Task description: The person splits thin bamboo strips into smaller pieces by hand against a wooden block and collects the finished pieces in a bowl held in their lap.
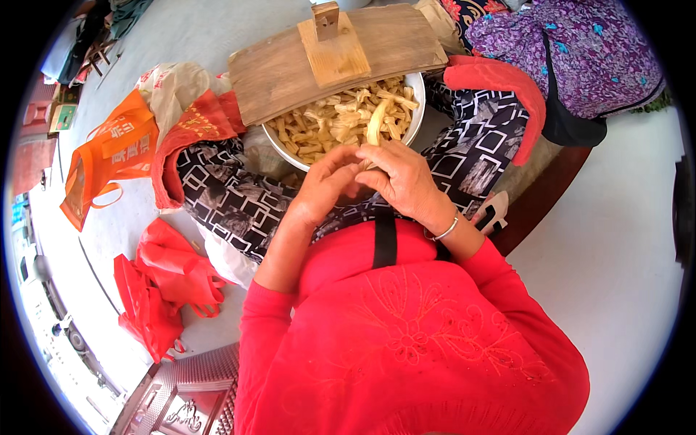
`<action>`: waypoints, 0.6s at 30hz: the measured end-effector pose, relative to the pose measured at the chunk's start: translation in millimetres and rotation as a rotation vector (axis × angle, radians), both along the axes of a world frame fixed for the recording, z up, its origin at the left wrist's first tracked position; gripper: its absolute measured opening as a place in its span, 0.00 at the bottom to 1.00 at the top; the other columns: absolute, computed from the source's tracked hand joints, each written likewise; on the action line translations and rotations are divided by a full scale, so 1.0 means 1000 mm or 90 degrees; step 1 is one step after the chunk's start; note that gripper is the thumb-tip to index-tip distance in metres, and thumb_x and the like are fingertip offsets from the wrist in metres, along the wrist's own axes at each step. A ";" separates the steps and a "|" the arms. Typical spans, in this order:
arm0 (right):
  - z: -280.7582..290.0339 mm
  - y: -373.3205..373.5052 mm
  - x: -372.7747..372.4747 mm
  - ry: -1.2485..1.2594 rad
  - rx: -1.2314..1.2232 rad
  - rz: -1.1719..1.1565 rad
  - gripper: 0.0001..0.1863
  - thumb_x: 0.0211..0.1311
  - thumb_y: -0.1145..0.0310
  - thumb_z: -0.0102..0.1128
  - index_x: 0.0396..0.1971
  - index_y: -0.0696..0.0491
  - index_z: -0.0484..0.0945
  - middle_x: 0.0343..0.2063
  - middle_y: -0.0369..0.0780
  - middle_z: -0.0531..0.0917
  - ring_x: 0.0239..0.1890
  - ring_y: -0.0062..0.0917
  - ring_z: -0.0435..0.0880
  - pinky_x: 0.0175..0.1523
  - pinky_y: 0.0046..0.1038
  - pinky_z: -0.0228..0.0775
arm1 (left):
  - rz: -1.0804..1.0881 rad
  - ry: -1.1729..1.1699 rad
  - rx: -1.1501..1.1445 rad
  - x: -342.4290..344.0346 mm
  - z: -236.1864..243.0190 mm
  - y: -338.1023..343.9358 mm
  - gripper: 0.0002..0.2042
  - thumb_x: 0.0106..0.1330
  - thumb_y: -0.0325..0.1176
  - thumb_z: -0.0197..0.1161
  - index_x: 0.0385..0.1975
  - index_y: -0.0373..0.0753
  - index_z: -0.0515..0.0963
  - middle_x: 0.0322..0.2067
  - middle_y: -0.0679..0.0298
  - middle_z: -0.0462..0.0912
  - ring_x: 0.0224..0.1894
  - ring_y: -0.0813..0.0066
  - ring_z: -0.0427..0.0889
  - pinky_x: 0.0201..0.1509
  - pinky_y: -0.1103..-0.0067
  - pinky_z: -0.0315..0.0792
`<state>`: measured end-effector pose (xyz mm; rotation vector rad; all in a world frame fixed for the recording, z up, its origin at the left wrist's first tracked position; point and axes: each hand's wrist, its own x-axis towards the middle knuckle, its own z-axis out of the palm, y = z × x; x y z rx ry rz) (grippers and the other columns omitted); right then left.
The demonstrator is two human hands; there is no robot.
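Over lap, at near rim of metal bowl [415, 123]: left hand [324, 185] and right hand [400, 177] pressed close together, fingertips meeting. Both closed narrow on one pale yellow strip [375, 122], pinched at its lower end; upper end sticking up over bowl's near edge, tilted slightly. Exact finger placement under strip hidden by knuckles, can't tell which hand carries more of it. Thin silver bangle [446, 231] on right wrist.

Bowl resting on knees, on black-and-white patterned cloth [232, 199], filled w/ heap of cut yellow pieces [330, 123]. Wooden board [290, 69] w/ raised block lying across far half of bowl, covering it, tilted down toward left.

Right of bowl: red glove [511, 90] draped over knee, touching patterned cloth. Beyond it, at top right, purple flowered fabric [573, 51] of another person.

Left on pale floor: orange carrier bag [109, 156] well apart from bowl, red-and-cream sack [185, 109] just beside board's left end. Nearer, at lower left, crumpled red plastic bags [163, 290] on floor, apart from lap. Red embroidered top [406, 341] filling lower centre.
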<state>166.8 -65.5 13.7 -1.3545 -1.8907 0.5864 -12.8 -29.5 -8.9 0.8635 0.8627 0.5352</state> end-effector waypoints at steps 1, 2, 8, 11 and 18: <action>0.003 -0.004 0.001 -0.015 -0.030 0.037 0.14 0.53 0.61 0.65 0.36 0.53 0.79 0.31 0.40 0.80 0.35 0.37 0.79 0.37 0.35 0.71 | 0.034 0.012 0.059 -0.002 0.001 0.002 0.17 0.68 0.33 0.55 0.54 0.36 0.70 0.37 0.67 0.78 0.34 0.82 0.76 0.34 0.88 0.67; 0.002 -0.005 -0.001 -0.023 -0.014 0.074 0.14 0.53 0.61 0.65 0.35 0.53 0.79 0.32 0.40 0.80 0.37 0.37 0.79 0.38 0.35 0.71 | 0.081 -0.003 0.039 -0.001 0.005 0.003 0.19 0.68 0.33 0.56 0.56 0.35 0.69 0.42 0.64 0.78 0.43 0.78 0.77 0.43 0.83 0.72; -0.005 -0.003 -0.011 0.047 -0.004 0.204 0.09 0.52 0.68 0.66 0.32 0.54 0.79 0.35 0.41 0.80 0.41 0.36 0.80 0.45 0.33 0.73 | 0.026 0.009 0.080 0.003 -0.016 0.008 0.11 0.70 0.31 0.54 0.46 0.33 0.75 0.38 0.60 0.82 0.40 0.71 0.81 0.50 0.73 0.73; 0.007 0.013 0.012 0.022 -0.095 0.089 0.09 0.56 0.67 0.63 0.34 0.55 0.80 0.28 0.42 0.82 0.34 0.37 0.81 0.39 0.32 0.72 | 0.246 -0.055 0.047 -0.008 -0.022 0.015 0.08 0.70 0.31 0.54 0.39 0.35 0.77 0.34 0.59 0.82 0.39 0.71 0.82 0.47 0.74 0.76; -0.031 0.071 0.039 -0.465 -0.175 -0.038 0.09 0.51 0.68 0.64 0.32 0.53 0.78 0.25 0.43 0.83 0.33 0.37 0.82 0.41 0.35 0.66 | 0.237 -0.172 -0.062 0.004 -0.011 0.020 0.08 0.68 0.31 0.58 0.40 0.33 0.78 0.16 0.73 0.67 0.16 0.84 0.61 0.22 0.82 0.64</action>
